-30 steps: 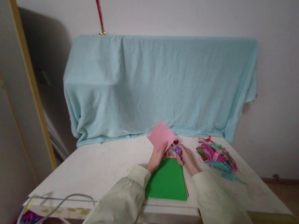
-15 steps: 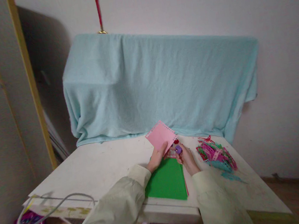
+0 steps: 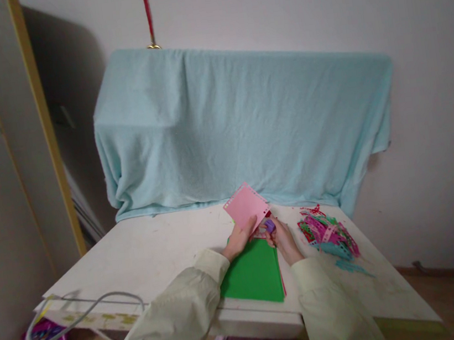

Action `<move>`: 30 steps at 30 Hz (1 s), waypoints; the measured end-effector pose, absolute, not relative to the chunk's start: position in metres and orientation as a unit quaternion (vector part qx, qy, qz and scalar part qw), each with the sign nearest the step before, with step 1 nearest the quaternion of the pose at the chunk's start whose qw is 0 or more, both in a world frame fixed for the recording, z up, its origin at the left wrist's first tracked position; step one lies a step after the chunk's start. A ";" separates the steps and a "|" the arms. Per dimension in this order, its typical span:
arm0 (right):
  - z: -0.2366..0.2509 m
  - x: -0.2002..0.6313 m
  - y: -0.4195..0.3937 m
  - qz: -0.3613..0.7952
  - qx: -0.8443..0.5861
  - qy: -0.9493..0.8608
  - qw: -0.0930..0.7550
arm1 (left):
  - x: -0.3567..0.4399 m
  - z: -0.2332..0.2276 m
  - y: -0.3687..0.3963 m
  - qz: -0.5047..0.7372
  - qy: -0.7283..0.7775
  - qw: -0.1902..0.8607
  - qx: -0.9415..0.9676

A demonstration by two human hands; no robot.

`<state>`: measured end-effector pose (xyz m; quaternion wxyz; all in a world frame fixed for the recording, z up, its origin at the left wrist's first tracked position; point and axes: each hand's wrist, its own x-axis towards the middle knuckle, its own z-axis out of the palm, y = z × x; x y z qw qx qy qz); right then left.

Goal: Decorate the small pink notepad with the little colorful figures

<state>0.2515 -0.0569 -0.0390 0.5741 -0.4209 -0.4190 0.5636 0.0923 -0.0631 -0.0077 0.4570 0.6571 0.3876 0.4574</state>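
Hands (image 3: 240, 239) two, pink sheet (image 3: 246, 207) one

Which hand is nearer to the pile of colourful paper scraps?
Right. The right hand, holding a small purple punch, sits just left of the pile of scraps; the left hand, gripping the pink sheet, is farther left.

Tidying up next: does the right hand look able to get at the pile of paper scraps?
Probably yes: the pile of paper scraps lies just beyond the right hand with bare table between, though it holds a purple punch.

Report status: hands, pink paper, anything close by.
Left hand grips pink paper. Right hand holds purple punch at its edge. Green sheet beneath.
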 end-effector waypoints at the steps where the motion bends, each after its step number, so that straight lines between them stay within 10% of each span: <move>1: -0.039 0.251 -0.057 0.564 -0.422 -0.419 0.573 | 0.092 -0.008 -0.063 0.457 0.384 0.455 0.661; 30: -0.039 0.251 -0.053 0.570 -0.437 -0.410 0.561 | 0.092 0.004 -0.071 0.485 0.400 0.422 0.653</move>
